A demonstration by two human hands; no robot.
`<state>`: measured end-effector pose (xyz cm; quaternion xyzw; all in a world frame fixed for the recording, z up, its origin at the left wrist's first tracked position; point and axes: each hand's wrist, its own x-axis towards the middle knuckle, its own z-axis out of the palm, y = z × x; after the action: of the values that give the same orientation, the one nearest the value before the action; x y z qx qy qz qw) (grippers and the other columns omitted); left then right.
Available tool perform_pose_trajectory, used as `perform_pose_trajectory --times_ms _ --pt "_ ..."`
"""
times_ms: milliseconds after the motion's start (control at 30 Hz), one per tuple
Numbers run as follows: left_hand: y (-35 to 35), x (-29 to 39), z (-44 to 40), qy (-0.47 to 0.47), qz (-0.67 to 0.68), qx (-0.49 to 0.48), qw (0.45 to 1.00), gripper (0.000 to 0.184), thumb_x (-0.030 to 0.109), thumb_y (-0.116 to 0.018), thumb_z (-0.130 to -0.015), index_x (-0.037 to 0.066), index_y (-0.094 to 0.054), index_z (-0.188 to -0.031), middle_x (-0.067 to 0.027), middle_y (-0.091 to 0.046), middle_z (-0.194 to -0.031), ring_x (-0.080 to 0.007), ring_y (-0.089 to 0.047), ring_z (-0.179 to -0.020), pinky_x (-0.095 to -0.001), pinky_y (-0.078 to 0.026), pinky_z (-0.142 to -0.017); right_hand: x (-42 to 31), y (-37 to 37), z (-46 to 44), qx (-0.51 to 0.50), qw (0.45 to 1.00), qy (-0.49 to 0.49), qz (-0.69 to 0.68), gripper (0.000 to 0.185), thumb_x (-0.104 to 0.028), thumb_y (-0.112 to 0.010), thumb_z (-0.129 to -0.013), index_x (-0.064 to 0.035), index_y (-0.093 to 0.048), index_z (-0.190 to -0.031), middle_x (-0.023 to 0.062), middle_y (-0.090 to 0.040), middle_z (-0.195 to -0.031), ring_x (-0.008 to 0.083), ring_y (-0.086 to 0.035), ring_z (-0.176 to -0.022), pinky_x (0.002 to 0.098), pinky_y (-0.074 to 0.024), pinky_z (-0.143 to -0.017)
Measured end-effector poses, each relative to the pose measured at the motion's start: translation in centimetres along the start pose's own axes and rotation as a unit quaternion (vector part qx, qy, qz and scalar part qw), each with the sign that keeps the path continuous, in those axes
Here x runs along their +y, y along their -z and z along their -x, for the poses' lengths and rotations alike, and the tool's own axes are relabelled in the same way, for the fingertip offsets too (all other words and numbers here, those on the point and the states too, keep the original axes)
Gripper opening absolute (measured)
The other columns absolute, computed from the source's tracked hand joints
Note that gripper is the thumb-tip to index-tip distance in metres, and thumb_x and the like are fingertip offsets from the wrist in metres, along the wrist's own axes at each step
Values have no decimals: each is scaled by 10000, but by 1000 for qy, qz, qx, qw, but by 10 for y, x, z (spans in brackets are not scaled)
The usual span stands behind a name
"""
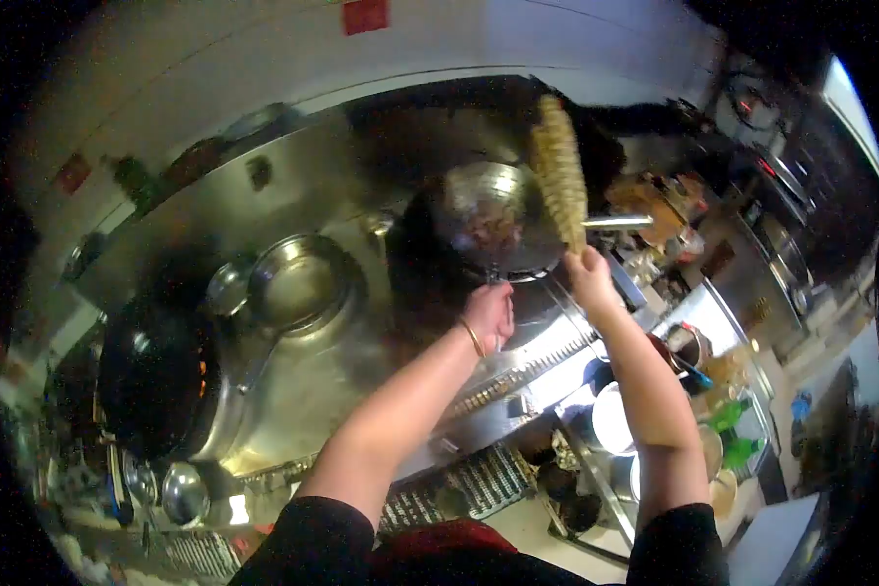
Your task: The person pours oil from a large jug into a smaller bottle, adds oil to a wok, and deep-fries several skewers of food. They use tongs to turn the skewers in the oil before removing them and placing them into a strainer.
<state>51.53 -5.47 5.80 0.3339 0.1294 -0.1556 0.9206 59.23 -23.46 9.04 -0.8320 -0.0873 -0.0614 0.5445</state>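
My left hand [488, 317] is closed around the handle of a wok [493, 186], on the near side of the pan. The wok sits over the right-hand part of the stove, and brownish food or residue, too blurred to name, shows in its bottom. My right hand [589, 278] grips the lower end of a long tan, rough-textured brush-like thing [562, 176]. This stands nearly upright along the wok's right side, smeared by motion. Just right of it, a shiny metal handle [620, 223] sticks out sideways.
On the steel stove top [293, 391] stand a metal pan [301, 285], a small bowl [228, 289] and, far left, a big dark wok [156, 376]. Right of my right arm are a white container [612, 420] and green bottles [742, 449]. A splash wall [264, 186] rises behind.
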Motion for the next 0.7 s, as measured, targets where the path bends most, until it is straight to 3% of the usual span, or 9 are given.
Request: perform_pose_trajectory --times_ms 100,167,200,233,300,400,500,567,700 --pt "15 15 78 -88 -26 18 996 255 270 -494 -870 167 -396 -657 51 -349 -475 -72 -303 -349 -221 -216 -307 -9 -13 14 17 997 10 -73 261 -212 -498 -864 -7 -543 -1018 36 -563 -839 124 -487 -790 281 -404 -688" --pt "47 26 142 -181 -25 7 983 259 283 -490 -876 164 -405 -663 52 -357 -481 -70 -309 -359 -220 -235 -324 -44 -30 42 -72 989 -55 -119 300 -245 -484 -879 -41 -524 -1095 13 -544 -888 93 -466 -812 250 -384 -709" --pt "63 36 183 -226 -71 45 971 241 270 -466 -892 158 -426 -682 52 -358 -486 -71 -312 -367 -219 -243 -336 -46 -49 53 -82 983 20 -160 276 -249 -480 -880 -59 -532 -1074 -24 -522 -816 71 -455 -736 227 -371 -632" --pt "91 39 213 -272 -79 57 957 187 253 -465 -896 159 -445 -735 59 -348 -502 -59 -308 -381 -210 -234 -336 -78 -76 83 -75 981 2 -181 152 -284 -494 -876 -145 -541 -836 -86 -355 -536 20 -300 -423 184 -204 -368" --pt "135 48 293 -291 20 118 949 142 232 -471 -896 165 -439 -775 67 -339 -518 -47 -303 -394 -197 -223 -338 -105 -128 124 -176 957 -8 -229 156 -272 -506 -864 -121 -547 -852 -91 -350 -534 17 -299 -416 172 -199 -369" --pt "211 56 390 -374 9 217 902 142 241 -514 -872 193 -420 -776 88 -323 -509 -38 -297 -376 -187 -219 -320 -165 -215 197 -363 886 -75 -279 138 -220 -517 -845 -104 -562 -904 -79 -334 -516 34 -305 -396 185 -217 -346" --pt "267 68 462 -404 70 357 839 118 223 -481 -875 166 -439 -781 66 -377 -533 -68 -328 -370 -212 -239 -312 -218 -315 265 -524 783 -194 -273 152 -166 -502 -841 -121 -558 -976 -68 -341 -511 54 -326 -402 208 -230 -334" --pt "324 70 486 -412 59 427 803 105 221 -479 -871 153 -438 -804 52 -388 -550 -77 -348 -387 -228 -254 -316 -253 -389 320 -542 790 -175 -225 136 -250 -489 -878 -129 -529 -922 -43 -400 -547 53 -334 -413 218 -230 -332" --pt "396 76 515 -384 129 435 804 121 225 -482 -864 135 -433 -798 35 -380 -550 -94 -328 -392 -243 -264 -321 -264 -504 376 -582 765 -199 -191 61 -165 -475 -847 -121 -483 -805 -29 -405 -567 60 -315 -405 216 -209 -336"
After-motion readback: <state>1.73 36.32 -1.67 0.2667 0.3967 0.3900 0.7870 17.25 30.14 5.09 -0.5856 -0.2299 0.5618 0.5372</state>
